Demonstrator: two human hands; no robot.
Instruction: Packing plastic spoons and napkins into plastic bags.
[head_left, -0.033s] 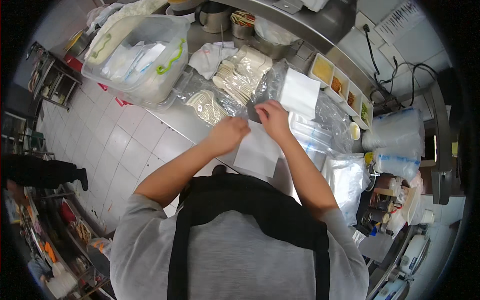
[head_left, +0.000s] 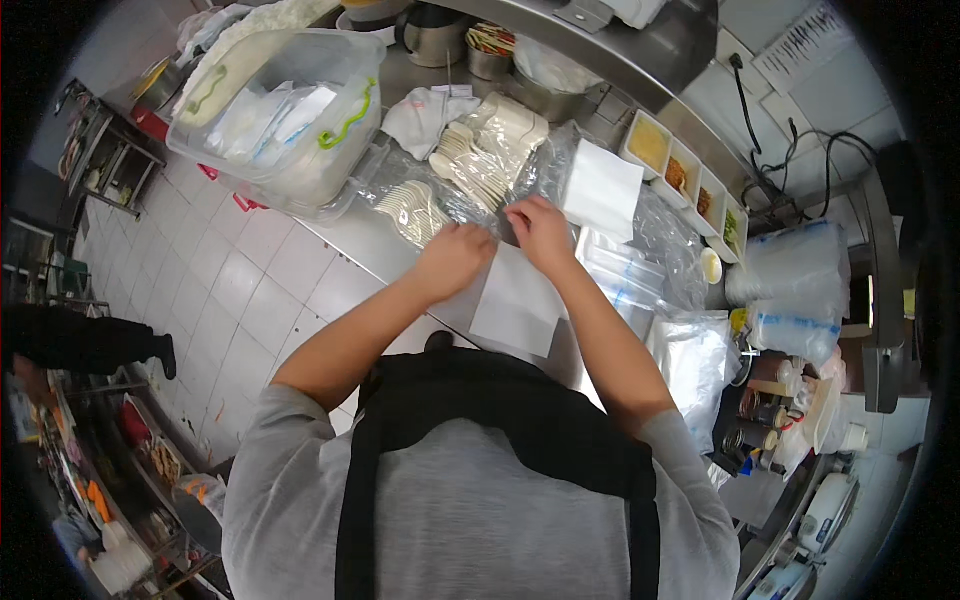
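A flat white paper sheet (head_left: 515, 305) lies on the steel counter (head_left: 365, 250) right in front of me. My left hand (head_left: 455, 255) and my right hand (head_left: 540, 230) sit close together at its far edge, fingers pinched on that edge. Just beyond the hands lie clear bags of pale plastic spoons (head_left: 425, 205) and a second spoon bag (head_left: 490, 150). A stack of white napkins (head_left: 602, 190) stands to the right of my right hand.
A large clear lidded tub (head_left: 275, 120) fills the counter's left end. A row of condiment trays (head_left: 690, 180) sits at the back right, with clear plastic bags (head_left: 625, 275), a silvery bag (head_left: 695, 365) and wrapped container stacks (head_left: 790, 290) to the right. Another person's leg (head_left: 90, 340) stands far left.
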